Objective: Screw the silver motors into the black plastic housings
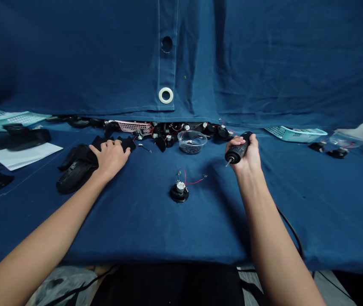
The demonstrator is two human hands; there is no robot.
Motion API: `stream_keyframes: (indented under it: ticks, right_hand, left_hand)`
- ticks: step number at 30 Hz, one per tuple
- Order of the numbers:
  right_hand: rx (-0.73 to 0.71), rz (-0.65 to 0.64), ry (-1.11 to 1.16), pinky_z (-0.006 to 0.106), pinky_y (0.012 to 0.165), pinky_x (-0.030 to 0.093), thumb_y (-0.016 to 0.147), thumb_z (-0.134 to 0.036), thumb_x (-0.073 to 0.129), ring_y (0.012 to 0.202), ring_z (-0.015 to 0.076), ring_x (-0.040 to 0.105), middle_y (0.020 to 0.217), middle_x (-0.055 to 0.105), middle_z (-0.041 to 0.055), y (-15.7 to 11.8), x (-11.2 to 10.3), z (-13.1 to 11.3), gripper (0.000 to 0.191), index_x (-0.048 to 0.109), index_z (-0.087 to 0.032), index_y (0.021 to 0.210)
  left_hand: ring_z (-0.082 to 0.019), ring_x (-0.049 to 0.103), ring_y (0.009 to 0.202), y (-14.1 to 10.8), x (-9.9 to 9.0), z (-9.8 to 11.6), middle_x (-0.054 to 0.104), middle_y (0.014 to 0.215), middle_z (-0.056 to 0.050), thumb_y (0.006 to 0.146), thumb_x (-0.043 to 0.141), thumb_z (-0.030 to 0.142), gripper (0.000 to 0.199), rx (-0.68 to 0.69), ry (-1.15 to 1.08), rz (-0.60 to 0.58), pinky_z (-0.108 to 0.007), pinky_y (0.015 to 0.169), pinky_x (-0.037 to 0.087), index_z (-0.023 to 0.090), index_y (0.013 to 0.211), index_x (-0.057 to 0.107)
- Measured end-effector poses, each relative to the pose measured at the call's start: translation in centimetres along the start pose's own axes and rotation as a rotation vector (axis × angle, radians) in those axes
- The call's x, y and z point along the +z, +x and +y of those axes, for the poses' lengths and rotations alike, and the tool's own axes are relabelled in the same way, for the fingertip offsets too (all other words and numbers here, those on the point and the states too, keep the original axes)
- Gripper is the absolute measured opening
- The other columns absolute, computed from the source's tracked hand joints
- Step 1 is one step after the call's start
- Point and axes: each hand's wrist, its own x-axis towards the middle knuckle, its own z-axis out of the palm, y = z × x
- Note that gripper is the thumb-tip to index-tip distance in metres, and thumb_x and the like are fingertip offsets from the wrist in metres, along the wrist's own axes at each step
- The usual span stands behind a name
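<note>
My right hand (248,158) is wrapped round a black electric screwdriver (238,149), its bit pointing down and to the left above the cloth. At the left, my left hand (110,155) lies with fingers spread on a pile of black plastic parts (81,163); whether it grips one I cannot make out. Between the hands, a small motor on a round black base (179,192) stands upright on the cloth, with red wires and a small green piece at its top. Behind it is a clear plastic bowl (192,143) holding small dark pieces, perhaps screws.
A blue cloth (155,229) covers the table and another hangs behind. Along the back lie a pink basket (133,127) and several wired motors (168,138). Teal baskets stand left (12,119) and right (299,134). White paper (24,155) lies left; a black cable (291,229) runs at right.
</note>
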Motion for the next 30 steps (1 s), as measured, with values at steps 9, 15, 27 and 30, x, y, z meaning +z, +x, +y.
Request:
stream_keyframes:
  ticks: [9,15,27,30]
  right_hand:
    - [-0.075,-0.002,-0.090,0.011,0.035,0.041,0.092,-0.056,0.041,0.039,0.0005,0.041,0.055,0.040,-0.0074,0.02,-0.15,0.17,0.042,0.042,-0.017,0.076]
    - [-0.136,-0.036,-0.147,0.011,0.037,0.042,0.094,-0.051,0.039,0.041,0.0011,0.042,0.056,0.040,-0.0070,-0.12,-0.08,0.32,0.038,0.042,-0.017,0.076]
    - [-0.154,-0.042,-0.159,0.009,0.038,0.041,0.096,-0.048,0.034,0.042,0.0003,0.042,0.059,0.040,-0.0066,0.13,-0.22,-0.21,0.037,0.038,-0.018,0.076]
    - [-0.151,-0.034,-0.140,0.009,0.039,0.042,0.096,-0.048,0.036,0.043,0.0005,0.043,0.059,0.040,-0.0063,0.23,-0.24,-0.14,0.036,0.039,-0.017,0.076]
  left_hand:
    - [-0.044,0.046,0.118,0.04,0.06,0.02,0.055,0.125,-0.025,0.086,0.041,0.047,0.054,-0.020,0.000,-0.032,-0.070,0.101,0.023,0.011,0.122,0.058]
    - [-0.044,0.047,0.118,0.14,0.19,-0.10,0.056,0.124,-0.025,0.086,0.040,0.048,0.055,-0.025,-0.014,-0.031,-0.071,0.100,0.024,0.011,0.122,0.058]
    - [-0.046,0.046,0.118,0.24,0.19,-0.21,0.055,0.123,-0.026,0.085,0.039,0.050,0.055,-0.022,-0.051,-0.047,-0.070,0.100,0.022,0.012,0.118,0.061]
    - [-0.045,0.047,0.116,0.22,0.11,-0.18,0.056,0.122,-0.025,0.086,0.039,0.049,0.053,-0.017,-0.031,-0.037,-0.069,0.099,0.025,0.012,0.117,0.061]
